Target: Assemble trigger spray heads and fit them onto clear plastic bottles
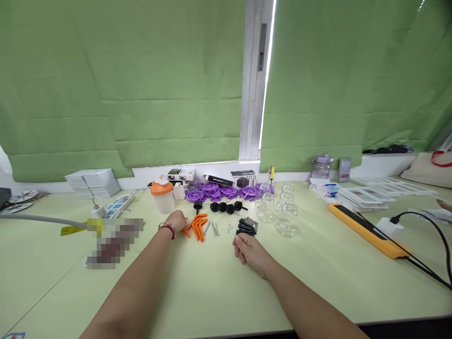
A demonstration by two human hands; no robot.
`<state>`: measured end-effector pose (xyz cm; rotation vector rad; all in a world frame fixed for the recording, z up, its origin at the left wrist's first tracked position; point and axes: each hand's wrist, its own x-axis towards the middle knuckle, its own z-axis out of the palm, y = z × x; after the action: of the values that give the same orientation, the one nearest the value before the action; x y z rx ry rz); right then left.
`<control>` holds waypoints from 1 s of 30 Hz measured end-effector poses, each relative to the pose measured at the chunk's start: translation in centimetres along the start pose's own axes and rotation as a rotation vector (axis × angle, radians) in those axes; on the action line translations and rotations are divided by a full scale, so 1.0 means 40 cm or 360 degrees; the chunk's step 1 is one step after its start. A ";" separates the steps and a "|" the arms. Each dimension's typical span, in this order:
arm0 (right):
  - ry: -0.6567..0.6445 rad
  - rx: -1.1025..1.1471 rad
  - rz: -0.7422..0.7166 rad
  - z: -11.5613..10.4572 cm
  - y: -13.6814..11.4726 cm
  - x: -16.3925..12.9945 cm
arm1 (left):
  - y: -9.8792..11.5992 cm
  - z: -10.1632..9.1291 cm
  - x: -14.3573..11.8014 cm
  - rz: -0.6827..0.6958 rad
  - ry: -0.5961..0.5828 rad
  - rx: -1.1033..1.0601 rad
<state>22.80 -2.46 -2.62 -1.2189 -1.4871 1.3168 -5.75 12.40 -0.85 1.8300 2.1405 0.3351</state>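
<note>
Two bare forearms reach in from 6 o'clock across the pale green counter (212, 292). At about 5 o'clock of the parts spread, the right hand (249, 252) rests knuckles-down with its fingers curled loosely inward, gripping nothing that I can see; just beyond its fingertips, at 12 o'clock from it, lies a small heap of black clips (246, 227) with a coiled spring beside them. Over at 9 o'clock from that heap, the left hand (177, 220) (a red bracelet on its wrist) is closed around the near ends of the orange angled pieces (198, 226), which fan out to its right, touching its fingers. Between the two hands lie a few metal pins (214, 229).

Judging by this, picking one orange piece cleanly calls for pinching a single arm near its bend and lifting it straight up, so the neighbours and the pins stay put.

Farther off, at 12 o'clock, sit black knobs (226, 206), then purple wheels (219, 192); at 1 o'clock clear glass jars (278, 212); at 11 o'clock an orange-lidded cup (162, 195).
</note>
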 end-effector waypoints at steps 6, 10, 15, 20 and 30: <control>-0.0011 -0.0008 0.0009 0.001 -0.006 -0.002 | -0.008 0.000 -0.021 -0.0019 0.0069 -0.0059; -0.0016 -0.0004 0.0008 0.002 -0.001 0.000 | -0.001 -0.019 -0.055 -0.0036 0.0124 -0.0166; -0.0032 -0.0009 -0.0009 0.001 0.001 0.000 | 0.052 -0.048 -0.123 0.0060 0.0132 -0.0446; -0.0086 -0.0009 -0.0051 0.001 0.005 0.000 | 0.152 -0.048 -0.232 0.0400 -0.0337 -0.1052; -0.0166 -0.0077 -0.0146 0.007 0.018 0.008 | 0.227 0.101 -0.320 0.0622 -0.0540 -0.1301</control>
<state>22.57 -2.22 -3.41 -1.1131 -1.6379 1.3065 5.88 1.15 -0.24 1.6165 1.1435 0.7815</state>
